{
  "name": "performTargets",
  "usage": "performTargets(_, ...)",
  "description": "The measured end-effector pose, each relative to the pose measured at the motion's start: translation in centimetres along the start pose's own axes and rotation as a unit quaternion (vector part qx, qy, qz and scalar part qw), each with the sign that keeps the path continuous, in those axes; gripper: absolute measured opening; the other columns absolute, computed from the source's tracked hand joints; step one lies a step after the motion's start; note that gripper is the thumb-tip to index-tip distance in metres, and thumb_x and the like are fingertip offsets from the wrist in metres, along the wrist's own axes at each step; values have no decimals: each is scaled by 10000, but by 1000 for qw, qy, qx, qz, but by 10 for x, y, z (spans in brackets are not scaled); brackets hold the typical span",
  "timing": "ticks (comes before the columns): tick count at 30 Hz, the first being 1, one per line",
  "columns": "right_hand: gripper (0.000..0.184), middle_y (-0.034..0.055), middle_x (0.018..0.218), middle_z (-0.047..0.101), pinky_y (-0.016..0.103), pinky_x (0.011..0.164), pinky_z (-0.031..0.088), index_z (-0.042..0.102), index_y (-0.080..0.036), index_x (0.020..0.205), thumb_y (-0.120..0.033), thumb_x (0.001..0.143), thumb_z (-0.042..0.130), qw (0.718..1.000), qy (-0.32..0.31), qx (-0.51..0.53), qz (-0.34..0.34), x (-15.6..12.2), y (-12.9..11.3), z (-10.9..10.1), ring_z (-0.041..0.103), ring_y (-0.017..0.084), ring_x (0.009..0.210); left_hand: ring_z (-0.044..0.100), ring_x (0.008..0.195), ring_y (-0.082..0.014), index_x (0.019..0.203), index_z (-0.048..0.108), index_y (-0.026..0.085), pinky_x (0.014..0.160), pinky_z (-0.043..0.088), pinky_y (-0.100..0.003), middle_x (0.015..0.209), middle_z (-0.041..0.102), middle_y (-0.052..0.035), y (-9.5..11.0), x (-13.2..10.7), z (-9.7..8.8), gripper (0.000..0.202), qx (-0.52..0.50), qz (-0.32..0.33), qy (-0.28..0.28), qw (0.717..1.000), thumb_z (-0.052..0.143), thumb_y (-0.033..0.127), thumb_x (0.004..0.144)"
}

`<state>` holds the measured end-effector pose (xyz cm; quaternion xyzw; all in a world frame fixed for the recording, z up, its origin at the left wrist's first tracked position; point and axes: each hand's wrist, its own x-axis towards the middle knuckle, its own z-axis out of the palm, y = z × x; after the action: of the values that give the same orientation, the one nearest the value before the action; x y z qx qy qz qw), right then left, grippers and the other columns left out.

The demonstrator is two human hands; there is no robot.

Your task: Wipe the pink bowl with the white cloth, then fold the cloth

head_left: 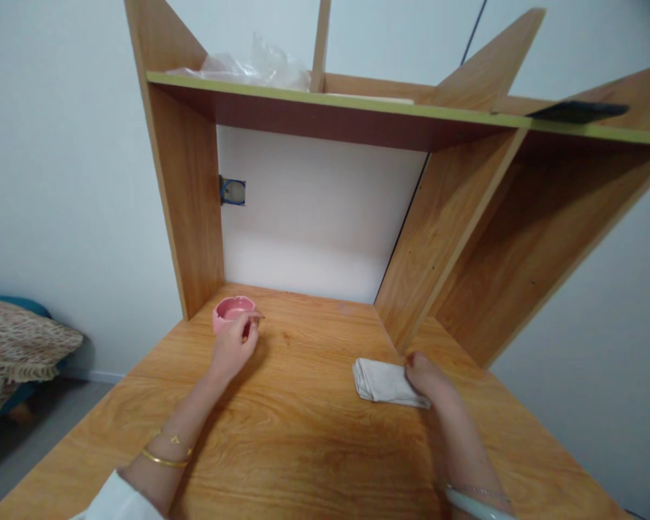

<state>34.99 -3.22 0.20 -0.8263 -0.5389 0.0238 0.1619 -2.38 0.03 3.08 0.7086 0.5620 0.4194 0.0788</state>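
The bare left forearm (200, 408) is slanting forward and inward, with the left grip (239, 339), an ungloved hand, keeping its fingers bent toward the thumb. The bare right forearm (466, 437) is leaning inward; the ungloved right grip (423, 372) is pinching, its fingers mostly hidden.

Toward eight o'clock, the round pink bowl (232, 310) looks smooth and glossy; toward five, the folded pale-grey cloth (386, 382) looks matt. The broad light-brown desktop (303, 440) shows smooth wood grain; toward eleven, the crumpled clear bag (263, 68) is shiny plastic.
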Motion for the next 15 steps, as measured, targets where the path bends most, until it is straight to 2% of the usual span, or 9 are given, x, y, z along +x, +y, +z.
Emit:
performTargets(3, 221, 155, 857, 639, 299, 661, 403, 582, -127, 908, -152, 737, 444, 999, -14, 34, -16, 0, -14, 9, 602, 225, 800, 568, 768, -188, 919, 573, 175, 714, 396, -263, 878, 630, -50, 9, -7, 10, 248, 10, 39, -102, 994, 375, 267, 802)
performTargets(5, 252, 141, 912, 631, 293, 690, 399, 561, -136, 964, -167, 731, 470, 997, -14, 62, -33, -4, -28, 15, 588, 218, 845, 569, 711, -188, 829, 595, 174, 650, 382, -251, 810, 638, -53, 12, -11, 15, 250, 30, 50, -159, 986, 385, 307, 802)
performTargets(9, 308, 122, 982, 609, 259, 714, 394, 539, -130, 1021, -189, 720, 508, 987, -15, 131, -94, -18, -65, 28, 567, 194, 893, 560, 621, -194, 629, 580, 169, 564, 338, -248, 636, 618, -49, 14, -16, 20, 388, 52, 31, -226, 972, 381, 456, 800)
performTargets(12, 335, 66, 823, 630, 241, 631, 400, 530, -134, 1048, -214, 723, 516, 973, -23, 184, -138, -31, -88, 38, 583, 165, 741, 561, 606, -192, 621, 583, 168, 543, 327, -241, 617, 619, -40, 15, -18, 21, 446, 25, 4, -246, 969, 374, 529, 781)
performTargets(15, 337, -15, 598, 567, 228, 531, 376, 525, -144, 1059, -230, 733, 500, 959, -26, 230, -163, -39, -101, 45, 540, 140, 560, 570, 629, -190, 678, 602, 164, 539, 330, -234, 666, 637, -41, 16, -19, 23, 403, 14, -11, -263, 965, 409, 508, 762)
